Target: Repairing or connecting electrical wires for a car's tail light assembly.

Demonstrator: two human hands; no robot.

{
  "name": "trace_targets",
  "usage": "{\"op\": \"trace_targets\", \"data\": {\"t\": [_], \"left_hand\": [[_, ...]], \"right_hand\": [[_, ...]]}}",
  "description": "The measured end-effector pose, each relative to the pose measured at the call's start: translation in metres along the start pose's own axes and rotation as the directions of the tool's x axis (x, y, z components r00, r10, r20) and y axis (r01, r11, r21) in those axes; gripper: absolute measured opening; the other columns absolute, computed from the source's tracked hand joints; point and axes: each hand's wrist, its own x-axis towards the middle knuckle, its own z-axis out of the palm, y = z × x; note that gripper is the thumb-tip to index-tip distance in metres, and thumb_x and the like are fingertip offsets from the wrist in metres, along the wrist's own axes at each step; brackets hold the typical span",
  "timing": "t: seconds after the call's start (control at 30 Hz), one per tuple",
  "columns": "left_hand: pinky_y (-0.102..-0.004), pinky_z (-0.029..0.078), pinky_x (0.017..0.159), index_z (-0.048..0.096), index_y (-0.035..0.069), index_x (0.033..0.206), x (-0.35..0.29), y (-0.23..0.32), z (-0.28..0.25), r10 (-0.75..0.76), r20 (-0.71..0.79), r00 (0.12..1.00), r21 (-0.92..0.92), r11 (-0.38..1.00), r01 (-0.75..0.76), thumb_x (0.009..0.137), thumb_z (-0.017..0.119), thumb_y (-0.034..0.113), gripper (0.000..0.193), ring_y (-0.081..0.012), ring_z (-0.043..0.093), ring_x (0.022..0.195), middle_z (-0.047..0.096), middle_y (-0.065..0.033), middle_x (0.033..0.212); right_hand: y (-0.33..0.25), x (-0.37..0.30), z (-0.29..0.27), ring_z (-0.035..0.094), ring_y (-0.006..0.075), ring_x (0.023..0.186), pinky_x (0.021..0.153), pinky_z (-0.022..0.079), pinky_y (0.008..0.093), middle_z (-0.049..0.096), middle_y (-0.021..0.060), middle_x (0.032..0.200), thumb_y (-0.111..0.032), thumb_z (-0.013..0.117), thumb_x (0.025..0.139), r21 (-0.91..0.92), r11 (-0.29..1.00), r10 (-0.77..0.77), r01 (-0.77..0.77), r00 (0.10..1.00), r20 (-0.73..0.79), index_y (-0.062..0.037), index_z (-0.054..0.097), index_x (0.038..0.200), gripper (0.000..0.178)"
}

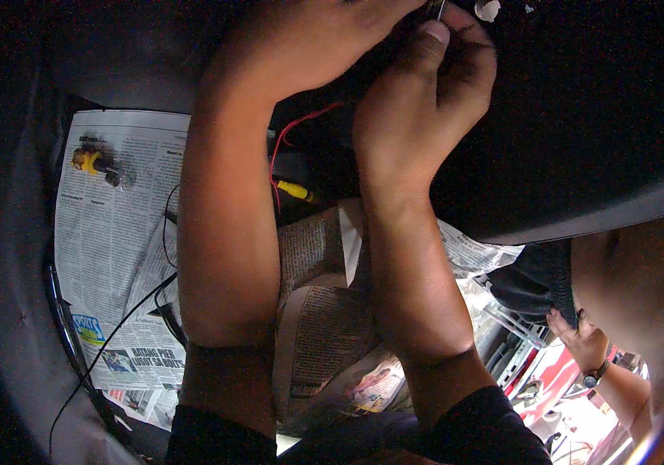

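Note:
Both my arms reach up into a dark space. At the top edge, my right hand (429,101) is closed, thumb and fingers pinching a thin, shiny metal piece (442,10); its kind cannot be made out. My left hand (339,35) comes in from the left close to the same spot, its fingers cut off by the picture's edge. Between my forearms hangs a thin red wire (276,151), next to a yellow plug (294,190). A small pale piece (488,9) shows just right of my right hand.
Newspaper sheets (115,256) cover the surface at left, with a yellow-and-dark fitting (87,160) on them. A black cable (107,341) runs across. A dark panel (580,178) curves at right. Beyond it, another person's hand (580,341) with a wristwatch shows.

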Motion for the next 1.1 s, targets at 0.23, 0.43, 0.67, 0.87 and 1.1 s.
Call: {"op": "trace_targets", "data": {"t": [0.23,0.43,0.67,0.87,1.1], "left_hand": [[-0.0316,0.054,0.079,0.064,0.002,0.112,0.001,-0.006,0.002,0.012,0.014,1.0,-0.021,1.0,-0.012,0.107,0.056,0.018,0.018,-0.0163,0.065,0.088,0.067,-0.0075,0.097],[-0.0275,0.052,0.072,0.064,0.003,0.113,0.0,-0.003,0.001,-0.123,0.055,0.991,-0.092,0.988,0.127,0.107,0.056,0.018,0.018,-0.012,0.062,0.08,0.065,-0.005,0.091],[-0.0237,0.053,0.061,0.065,0.002,0.114,-0.004,0.023,-0.01,-0.252,0.082,0.964,-0.175,0.949,0.263,0.104,0.063,0.017,0.017,-0.0098,0.065,0.072,0.066,-0.0039,0.085],[-0.025,0.056,0.069,0.067,0.002,0.113,0.001,-0.013,-0.005,-0.035,-0.009,0.999,-0.114,0.993,0.034,0.101,0.067,0.013,0.016,-0.0112,0.068,0.079,0.07,-0.006,0.086],[-0.0275,0.057,0.073,0.066,0.002,0.109,0.002,-0.01,-0.01,-0.001,0.024,1.0,-0.209,0.978,0.006,0.098,0.069,0.009,0.013,-0.0115,0.068,0.084,0.07,-0.0061,0.091]], "right_hand": [[0.001,-0.005,0.015,0.062,0.0198,0.106,0.095,0.052,0.032,0.063,0.0127,0.115,-0.008,0.041,0.11,0.123,0.992,0.039,-0.027,0.994,-0.098,0.0034,0.05,0.13,0.025],[-0.017,-0.005,0.007,0.064,0.0162,0.096,0.086,0.055,0.0292,0.063,0.0111,0.11,-0.004,0.044,0.106,0.33,0.898,0.308,-0.292,0.951,0.002,0.0019,0.05,0.132,0.027],[-0.02,0.012,-0.005,0.06,0.0129,0.067,0.059,0.053,0.027,0.063,0.0083,0.093,-0.006,0.041,0.107,0.361,0.817,0.41,-0.449,0.893,0.183,0.0051,0.052,0.127,0.025],[-0.018,0.012,-0.008,0.059,0.0124,0.063,0.056,0.053,0.0271,0.063,0.0086,0.093,-0.007,0.042,0.108,0.458,0.722,0.44,-0.519,0.855,0.276,0.0053,0.052,0.127,0.025],[-0.016,0.014,-0.005,0.06,0.012,0.065,0.056,0.054,0.0265,0.064,0.0097,0.095,-0.008,0.042,0.109,0.323,0.834,0.38,-0.448,0.89,0.253,0.0051,0.052,0.128,0.026]]}}
